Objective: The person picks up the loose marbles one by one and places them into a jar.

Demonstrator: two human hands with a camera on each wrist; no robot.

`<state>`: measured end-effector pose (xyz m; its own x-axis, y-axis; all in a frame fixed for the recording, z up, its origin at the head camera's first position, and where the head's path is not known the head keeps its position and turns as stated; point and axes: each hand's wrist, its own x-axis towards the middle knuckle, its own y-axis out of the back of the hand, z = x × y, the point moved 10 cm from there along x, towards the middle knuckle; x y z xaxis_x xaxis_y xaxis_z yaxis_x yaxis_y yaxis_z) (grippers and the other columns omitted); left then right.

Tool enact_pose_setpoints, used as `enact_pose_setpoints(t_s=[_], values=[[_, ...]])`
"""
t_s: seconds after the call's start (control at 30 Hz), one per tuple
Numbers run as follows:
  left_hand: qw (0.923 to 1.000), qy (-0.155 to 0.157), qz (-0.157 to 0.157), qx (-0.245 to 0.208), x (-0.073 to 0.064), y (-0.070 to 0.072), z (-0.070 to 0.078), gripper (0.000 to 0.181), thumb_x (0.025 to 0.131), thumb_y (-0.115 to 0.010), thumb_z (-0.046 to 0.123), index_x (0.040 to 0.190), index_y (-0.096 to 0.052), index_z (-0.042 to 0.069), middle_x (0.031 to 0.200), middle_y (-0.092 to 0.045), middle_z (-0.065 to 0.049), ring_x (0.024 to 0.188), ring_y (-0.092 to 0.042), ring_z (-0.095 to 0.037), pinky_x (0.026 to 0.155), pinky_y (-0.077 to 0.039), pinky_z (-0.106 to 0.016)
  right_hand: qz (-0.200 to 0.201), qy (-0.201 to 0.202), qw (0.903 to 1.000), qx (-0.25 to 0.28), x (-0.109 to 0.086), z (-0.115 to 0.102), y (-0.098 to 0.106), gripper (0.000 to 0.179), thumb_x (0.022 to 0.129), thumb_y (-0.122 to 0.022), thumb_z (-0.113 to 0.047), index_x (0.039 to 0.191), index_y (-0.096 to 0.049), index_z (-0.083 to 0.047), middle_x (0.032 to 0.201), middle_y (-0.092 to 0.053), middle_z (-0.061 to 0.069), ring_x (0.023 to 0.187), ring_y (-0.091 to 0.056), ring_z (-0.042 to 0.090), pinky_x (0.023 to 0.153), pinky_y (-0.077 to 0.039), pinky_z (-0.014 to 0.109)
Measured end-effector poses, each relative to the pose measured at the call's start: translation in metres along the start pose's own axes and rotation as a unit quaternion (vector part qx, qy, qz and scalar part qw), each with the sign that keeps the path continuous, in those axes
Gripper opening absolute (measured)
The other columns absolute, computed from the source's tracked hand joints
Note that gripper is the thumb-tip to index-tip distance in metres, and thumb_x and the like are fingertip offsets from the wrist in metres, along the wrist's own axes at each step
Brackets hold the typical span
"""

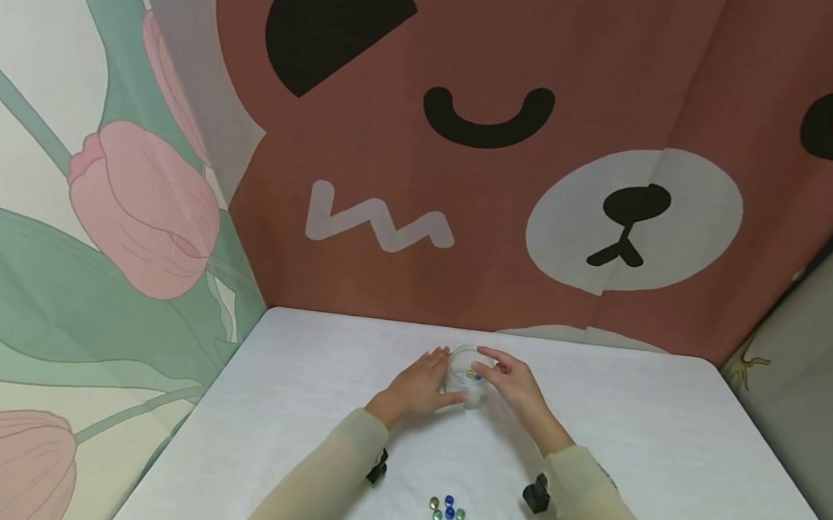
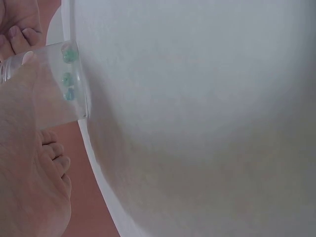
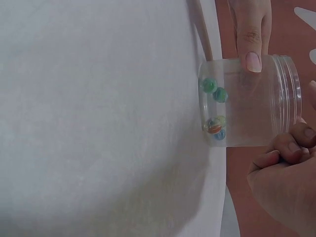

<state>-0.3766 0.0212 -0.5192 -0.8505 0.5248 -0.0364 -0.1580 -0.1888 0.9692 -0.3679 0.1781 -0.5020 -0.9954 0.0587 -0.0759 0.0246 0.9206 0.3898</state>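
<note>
A clear plastic jar (image 3: 247, 103) with a threaded rim stands upright on the table. Several glass marbles (image 3: 210, 85), in green, blue and orange, lie at its bottom. My left hand (image 1: 418, 385) grips the jar from the left, its thumb (image 3: 253, 61) along the near side and the other fingers around the far side. At the mouth is my right hand (image 1: 517, 384), with the index finger by the far rim and the thumb apart from it over the opening. No marble shows between those fingers, which bend loosely beside the rim in the right wrist view.
Several more marbles (image 1: 449, 514), blue, green and one amber, lie loose on the white table (image 1: 305, 397) close to its near side, between the forearms. Behind the table hangs a brown bear-print cloth (image 1: 490, 241). A tulip-print cloth (image 1: 144, 209) hangs at the left.
</note>
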Motion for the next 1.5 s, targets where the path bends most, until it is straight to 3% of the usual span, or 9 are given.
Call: enact_pose_setpoints(t_s=[0.47,0.87,1.13,1.5], values=[[0.9998,-0.008,0.006,0.018,0.001,0.001,0.001,0.098,0.095,-0.045,0.074,0.159,-0.028,0.001,0.166,-0.026,-0.010,0.155,-0.020,-0.022,0.128,-0.013,-0.033,-0.014,0.009,0.9995,0.026,-0.013,-0.004,0.005,0.050,0.090,-0.078,-0.040,0.133,-0.069,-0.016,0.078,-0.045,-0.001,0.072,-0.039,0.017,0.055,-0.032,0.024],[1.0000,-0.005,0.008,0.003,0.000,0.000,-0.001,0.098,0.094,-0.048,0.073,0.159,-0.028,0.003,0.167,-0.026,-0.010,0.155,-0.020,-0.022,0.128,-0.015,-0.034,-0.022,0.022,0.9992,0.026,-0.027,-0.003,0.006,0.041,0.092,-0.076,-0.032,0.128,-0.071,-0.014,0.075,-0.044,-0.001,0.069,-0.040,0.015,0.054,-0.033,0.024],[0.9999,-0.003,0.008,0.008,0.000,0.001,0.000,0.098,0.094,-0.047,0.073,0.159,-0.029,0.002,0.166,-0.027,-0.010,0.155,-0.021,-0.022,0.128,-0.015,-0.034,-0.060,0.039,0.9967,0.038,-0.044,-0.003,0.003,0.040,0.092,-0.077,-0.029,0.126,-0.072,-0.009,0.072,-0.044,-0.001,0.067,-0.041,0.014,0.055,-0.035,0.024],[0.9997,0.008,0.007,0.021,0.001,-0.001,-0.001,0.100,0.093,-0.043,0.077,0.160,-0.028,0.005,0.167,-0.025,-0.007,0.155,-0.020,-0.020,0.128,-0.014,-0.032,-0.122,0.025,0.9922,-0.008,-0.065,0.007,-0.007,0.036,0.094,-0.075,-0.030,0.126,-0.072,-0.014,0.072,-0.049,0.000,0.071,-0.046,0.017,0.059,-0.039,0.024]])
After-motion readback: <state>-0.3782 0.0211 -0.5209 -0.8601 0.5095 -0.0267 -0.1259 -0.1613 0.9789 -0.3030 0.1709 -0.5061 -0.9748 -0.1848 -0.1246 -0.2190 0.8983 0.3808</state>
